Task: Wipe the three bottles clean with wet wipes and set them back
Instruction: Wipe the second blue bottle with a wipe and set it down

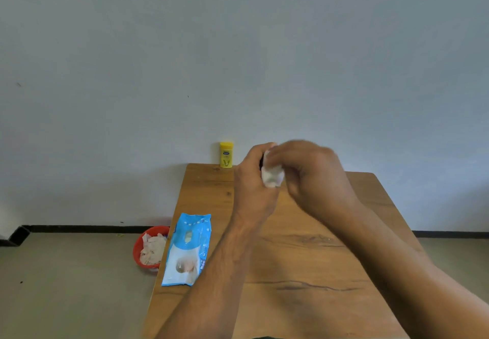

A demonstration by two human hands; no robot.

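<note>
A small yellow bottle point(226, 155) stands upright at the far left corner of the wooden table point(304, 259), against the wall. My left hand point(252, 180) grips a dark object that is almost fully hidden in its fingers; only a dark sliver shows, so I cannot tell whether it is a bottle. My right hand point(315, 177), blurred, holds a white wet wipe point(272, 176) bunched against that object. Both hands are raised over the far half of the table. No other bottle is visible.
A blue and white wet wipe pack point(188, 250) lies at the table's left edge. On the floor beside it sits a red bowl point(138, 248) holding several crumpled used wipes. A pale wall rises right behind the table.
</note>
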